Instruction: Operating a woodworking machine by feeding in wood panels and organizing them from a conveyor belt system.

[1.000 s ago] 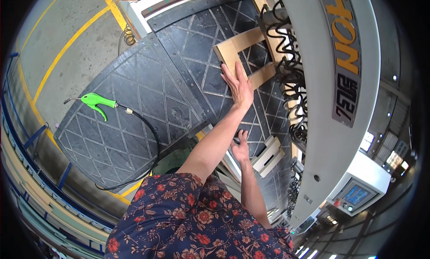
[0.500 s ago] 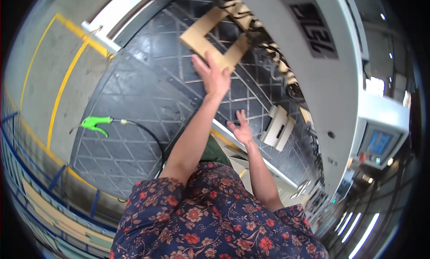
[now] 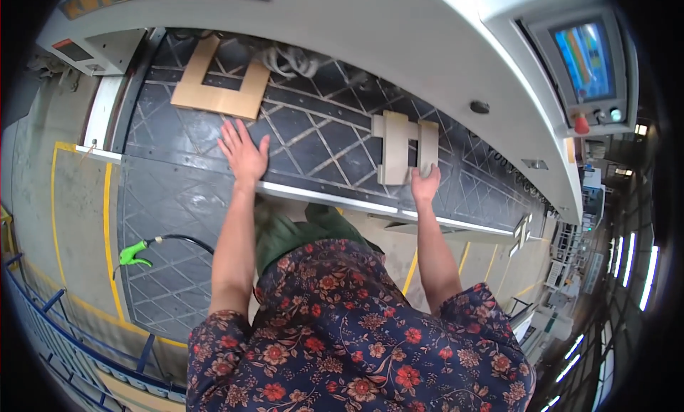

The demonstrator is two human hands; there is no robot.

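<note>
My left hand is open, fingers spread, over the dark grid-patterned machine bed. Just beyond its fingertips lies a U-shaped tan wooden board, apart from the hand, with its two arms pointing to the far side. My right hand reaches to the near right end of a pale slotted board. Thumb and fingers sit on either side of that end, closed on it; the fingertips are partly hidden. The pale board seems to be made of parallel strips with openings between them, lying flat on the bed.
Above the bed stretches a large white machine housing, with a control screen and a red knob at the right. A green air blow gun on a black hose lies at the left. Blue railing stands at the lower left.
My view has turned to the right. The left hand has come off the U-shaped board and is now apart from it. The right hand has reached the pale slotted board and closed on its end.
</note>
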